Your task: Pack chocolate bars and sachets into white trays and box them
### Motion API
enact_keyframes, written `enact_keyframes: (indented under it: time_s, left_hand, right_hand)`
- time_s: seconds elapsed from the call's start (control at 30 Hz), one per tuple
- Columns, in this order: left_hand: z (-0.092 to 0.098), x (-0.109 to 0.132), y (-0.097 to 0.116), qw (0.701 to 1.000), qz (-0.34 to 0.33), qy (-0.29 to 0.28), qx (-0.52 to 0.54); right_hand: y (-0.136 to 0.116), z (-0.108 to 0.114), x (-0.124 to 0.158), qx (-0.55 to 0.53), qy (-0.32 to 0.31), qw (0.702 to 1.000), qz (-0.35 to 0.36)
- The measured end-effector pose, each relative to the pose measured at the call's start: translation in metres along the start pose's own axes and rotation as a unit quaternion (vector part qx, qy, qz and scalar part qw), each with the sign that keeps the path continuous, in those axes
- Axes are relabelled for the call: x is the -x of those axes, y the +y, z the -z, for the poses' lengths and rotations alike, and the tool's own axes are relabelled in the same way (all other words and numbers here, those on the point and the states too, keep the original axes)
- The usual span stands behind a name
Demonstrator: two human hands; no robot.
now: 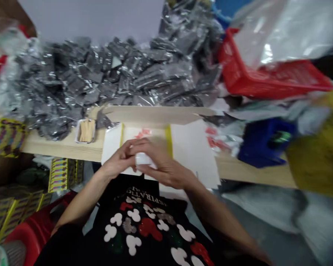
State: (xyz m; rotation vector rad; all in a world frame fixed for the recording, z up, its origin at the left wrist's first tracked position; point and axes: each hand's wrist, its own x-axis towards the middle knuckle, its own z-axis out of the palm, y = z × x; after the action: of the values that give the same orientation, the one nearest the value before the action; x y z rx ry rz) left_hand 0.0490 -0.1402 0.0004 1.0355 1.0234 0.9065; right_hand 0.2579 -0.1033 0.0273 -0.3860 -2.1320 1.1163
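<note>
White packet point(143, 159) (perhaps); between both hands point(118, 159) point(166, 167)

Left hand point(118, 159) and right hand point(163, 166) cup a small white object point(143, 159) over white paper point(191, 151) on a wooden board point(63, 147).

A heap of foil bags point(113, 77) is lying behind the wooden table point(63, 147), with a plastic basket point(266, 77) sitting to its right. On the table, a small tray of sticks point(85, 131) is resting left of a paper sheet point(191, 147). The left hand point(119, 159) and right hand point(166, 166) are cupping a small object point(144, 159) above that sheet, while stacked boxes point(11, 214) are standing below the table's left end.
</note>
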Motion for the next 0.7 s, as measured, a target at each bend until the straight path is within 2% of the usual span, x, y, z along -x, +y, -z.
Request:
enact_keyframes:
  time_s: [0.07,0.13,0.2,0.23,0.3,0.37,0.4,0.47,0.5,0.6,0.67,0.7]
  left_hand:
    - [0.008,0.003,0.017,0.998,-0.019,0.016,-0.052]
    - [0.030,0.002,0.038,0.984,-0.078,0.096,-0.128]
    - [0.067,-0.010,0.058,0.942,-0.162,0.215,-0.199]
    - [0.089,-0.021,0.068,0.914,-0.199,0.279,-0.219]
    - [0.136,-0.053,0.087,0.852,-0.251,0.407,-0.214]
    - [0.179,-0.091,0.106,0.798,-0.257,0.514,-0.179]
    - [0.196,-0.110,0.115,0.782,-0.238,0.552,-0.166]
    - [0.220,-0.140,0.131,0.771,-0.187,0.589,-0.155]
    - [0.227,-0.151,0.138,0.772,-0.157,0.597,-0.154]
    - [0.224,-0.168,0.153,0.781,-0.084,0.600,-0.150]
    - [0.213,-0.171,0.160,0.799,-0.078,0.577,-0.155]
    - [0.208,-0.170,0.164,0.819,-0.088,0.545,-0.159]
  right_hand:
    - [0.007,0.014,0.001,0.107,-0.015,0.990,-0.089]
    - [0.019,0.021,-0.002,0.252,-0.073,0.943,-0.207]
    - [0.031,0.018,-0.007,0.367,-0.164,0.869,-0.288]
    - [0.035,0.015,-0.009,0.399,-0.203,0.840,-0.307]
    - [0.042,0.008,-0.012,0.426,-0.238,0.815,-0.313]
    - [0.045,0.006,-0.011,0.432,-0.223,0.819,-0.304]
    - [0.045,0.008,-0.009,0.433,-0.210,0.824,-0.298]
    - [0.044,0.016,-0.002,0.426,-0.189,0.836,-0.290]
    - [0.042,0.021,0.003,0.417,-0.182,0.843,-0.286]
    - [0.032,0.036,0.020,0.388,-0.155,0.866,-0.273]
    - [0.025,0.042,0.030,0.379,-0.109,0.879,-0.268]
    - [0.022,0.043,0.033,0.379,-0.081,0.882,-0.267]
